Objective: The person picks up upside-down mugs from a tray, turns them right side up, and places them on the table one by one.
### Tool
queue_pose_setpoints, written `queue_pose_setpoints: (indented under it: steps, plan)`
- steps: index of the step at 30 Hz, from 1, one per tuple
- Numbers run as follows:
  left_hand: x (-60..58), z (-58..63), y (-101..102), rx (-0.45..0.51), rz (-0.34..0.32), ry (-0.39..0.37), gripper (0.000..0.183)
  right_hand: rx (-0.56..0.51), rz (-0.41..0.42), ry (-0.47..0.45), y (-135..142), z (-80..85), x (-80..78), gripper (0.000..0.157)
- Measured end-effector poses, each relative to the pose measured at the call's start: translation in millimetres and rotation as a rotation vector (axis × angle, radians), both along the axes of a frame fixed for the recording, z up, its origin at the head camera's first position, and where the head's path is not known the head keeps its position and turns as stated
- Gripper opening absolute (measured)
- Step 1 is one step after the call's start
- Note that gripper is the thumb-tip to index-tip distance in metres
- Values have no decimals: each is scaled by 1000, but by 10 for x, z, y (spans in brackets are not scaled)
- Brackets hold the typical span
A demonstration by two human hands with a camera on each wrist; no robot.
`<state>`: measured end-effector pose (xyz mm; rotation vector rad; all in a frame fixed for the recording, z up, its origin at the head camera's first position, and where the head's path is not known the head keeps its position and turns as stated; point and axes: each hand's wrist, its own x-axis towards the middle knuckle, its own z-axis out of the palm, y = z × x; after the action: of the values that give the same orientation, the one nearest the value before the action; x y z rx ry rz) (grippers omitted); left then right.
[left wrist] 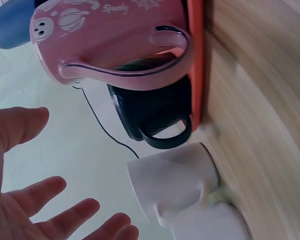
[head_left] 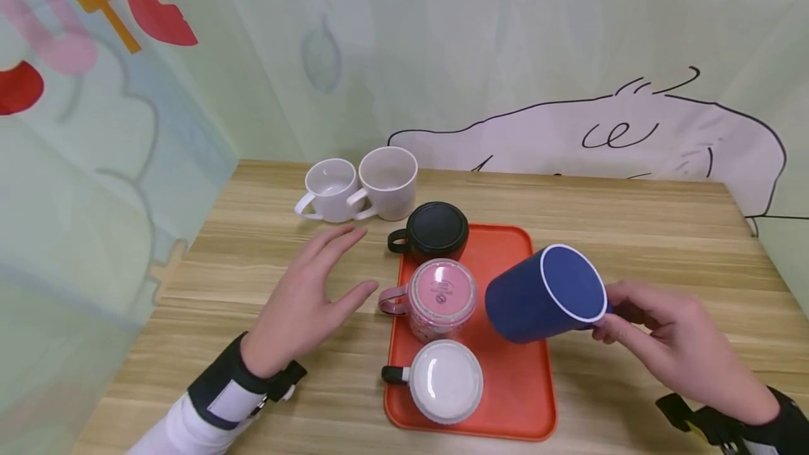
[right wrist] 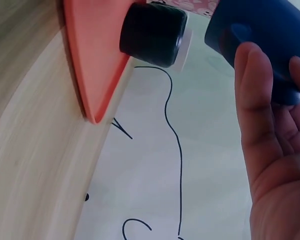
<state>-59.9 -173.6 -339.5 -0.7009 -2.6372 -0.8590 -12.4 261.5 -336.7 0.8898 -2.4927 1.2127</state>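
A blue mug [head_left: 524, 297] with a white rim is held tilted above the right side of the red tray [head_left: 515, 399]. My right hand [head_left: 679, 343] grips it by the handle, fingers and thumb curled there, as the right wrist view also shows. Upside down along the tray's left side stand a black mug [head_left: 436, 230], a pink mug [head_left: 441, 297] and a white mug [head_left: 446, 381] with a black handle; their handles point left. My left hand [head_left: 303, 297] hovers left of the pink mug, fingers spread and touching nothing.
Two white mugs, a smaller one [head_left: 331, 188] and a larger one [head_left: 388, 185], stand upright side by side behind the tray at the left. The wooden table [head_left: 632, 230] ends at a pale printed cloth [head_left: 505, 34] at the back.
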Motion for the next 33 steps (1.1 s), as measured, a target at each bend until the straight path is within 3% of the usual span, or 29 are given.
queue_pose_setpoints:
  steps: [3,10,14,21,29,33]
  plan:
    - [-18,33,40,24,-19,-4,70,-12,-48,-43,-4,23,-34,44]
    - [-49,120,149,76,-61,-37,70,-66,-122,-43,-59,59,-173,35]
    - [-60,181,225,123,-92,-59,68,-142,-148,-72,-139,78,-267,28]
    - [-92,274,383,240,-144,-109,63,-457,-53,-172,-308,111,-424,24]
    - [-160,317,545,430,-212,-230,60,-506,-26,-237,-545,157,-531,24]
    - [-197,350,627,497,-246,-285,60,-560,37,-269,-645,151,-581,28]
